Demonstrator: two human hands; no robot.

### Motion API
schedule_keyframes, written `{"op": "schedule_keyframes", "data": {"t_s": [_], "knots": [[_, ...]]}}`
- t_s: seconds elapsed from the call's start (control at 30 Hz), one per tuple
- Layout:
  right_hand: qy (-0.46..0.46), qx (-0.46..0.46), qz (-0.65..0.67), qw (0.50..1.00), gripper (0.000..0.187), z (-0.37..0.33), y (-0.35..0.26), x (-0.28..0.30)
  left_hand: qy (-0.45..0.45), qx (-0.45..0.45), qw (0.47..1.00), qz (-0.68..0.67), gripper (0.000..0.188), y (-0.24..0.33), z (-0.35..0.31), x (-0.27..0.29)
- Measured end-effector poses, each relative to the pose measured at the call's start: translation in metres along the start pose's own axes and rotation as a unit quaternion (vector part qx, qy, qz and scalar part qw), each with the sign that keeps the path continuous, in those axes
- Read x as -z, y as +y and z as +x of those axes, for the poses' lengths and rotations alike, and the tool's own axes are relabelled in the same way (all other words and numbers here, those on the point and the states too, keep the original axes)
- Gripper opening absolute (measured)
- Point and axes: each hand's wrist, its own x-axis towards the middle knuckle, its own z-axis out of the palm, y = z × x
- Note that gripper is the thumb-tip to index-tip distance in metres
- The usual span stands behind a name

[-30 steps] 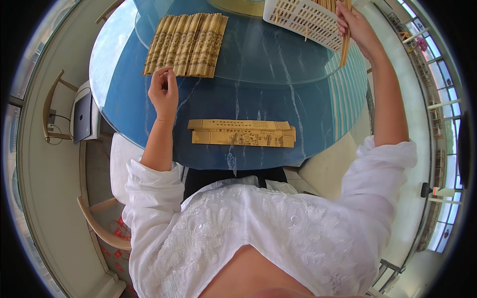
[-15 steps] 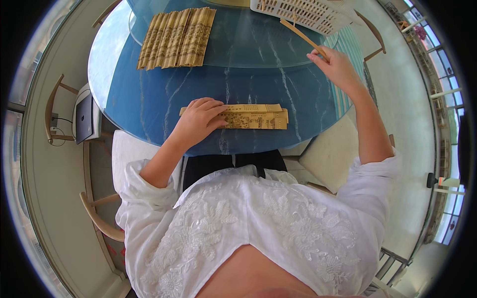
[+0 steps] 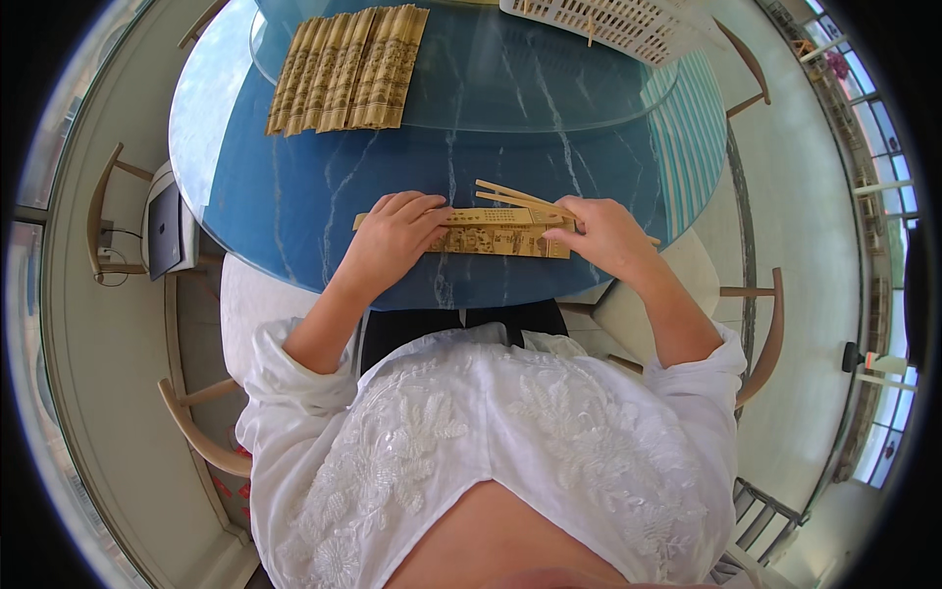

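Note:
On the near side of the blue table lies a tan printed paper chopstick sleeve, with a narrow folded strip along its upper part. My left hand is closed over its left end, the fingers bent around the paper. At the sleeve's right end, my right hand pinches a pair of wooden chopsticks. Their tips point left, just above the sleeve, and their other ends show past the hand. My right thumb and fingertips are at the paper's edge; whether they grip it too I cannot tell.
Several filled-looking sleeves lie side by side at the far left of the glass turntable. A white slotted basket stands at the back right. The blue marbled table has chairs around it. A laptop rests on a seat at left.
My right hand has come from beside the basket down to the sleeve's right end, bringing the chopsticks with it. My left hand has stayed on the sleeve.

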Motion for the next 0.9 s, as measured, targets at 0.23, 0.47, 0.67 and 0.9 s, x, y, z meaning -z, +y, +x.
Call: {"op": "schedule_keyframes", "data": {"t_s": [0.23, 0.47, 0.67, 0.9], "knots": [[0.138, 0.063, 0.037, 0.988, 0.033, -0.034, 0.022, -0.048, 0.012, -0.029, 0.999, 0.043, 0.028, 0.01, -0.021, -0.004], [0.217, 0.064, 0.114, 0.967, 0.015, -0.044, 0.027, -0.047, 0.077, 0.022, 0.996, 0.043, 0.022, 0.022, -0.022, 0.006], [0.259, -0.015, 0.272, 0.926, 0.013, -0.066, 0.016, -0.046, 0.306, 0.212, 0.928, 0.008, 0.017, 0.034, -0.042, 0.024], [0.138, -0.042, 0.391, 0.909, 0.016, -0.075, 0.007, -0.061, 0.057, 0.319, 0.754, -0.571, 0.055, 0.06, -0.051, -0.011]]}}
